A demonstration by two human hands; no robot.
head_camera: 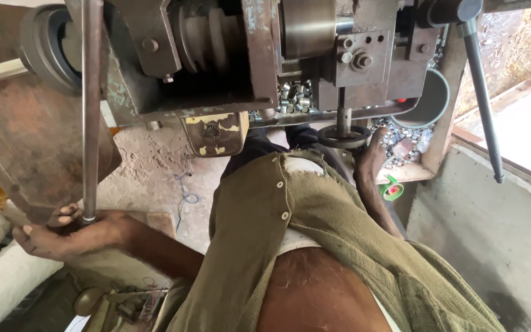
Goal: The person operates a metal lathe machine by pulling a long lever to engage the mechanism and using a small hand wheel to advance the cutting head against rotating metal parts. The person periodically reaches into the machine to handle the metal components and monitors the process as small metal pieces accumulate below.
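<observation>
In the head view, the left hand (pixel 62 237) sat at the lower left of the frame, its fingers wrapped shut around the bottom end of a long steel lever (pixel 91 110) that rose straight up to the machine (pixel 216 55) across the top of the frame. The right hand (pixel 371 157) was at centre right, fingertips resting against the small black handwheel (pixel 343 136) under the machine's vertical spindle; whether it truly clasped the wheel or only touched it could not be told, as the olive cardigan (pixel 314 233) hid the wrist and palm.

Just behind the wheel, at upper centre, lay a heap of small metal nuts (pixel 295 97), with more spread in the tray (pixel 413 173) to its right near a grey bucket (pixel 428 101).

Done well, the lever pull would probably want to be steady, with the grip kept low on the bar for leverage, and the right fingers kept on the wheel's rim, clear of the spindle above.
</observation>
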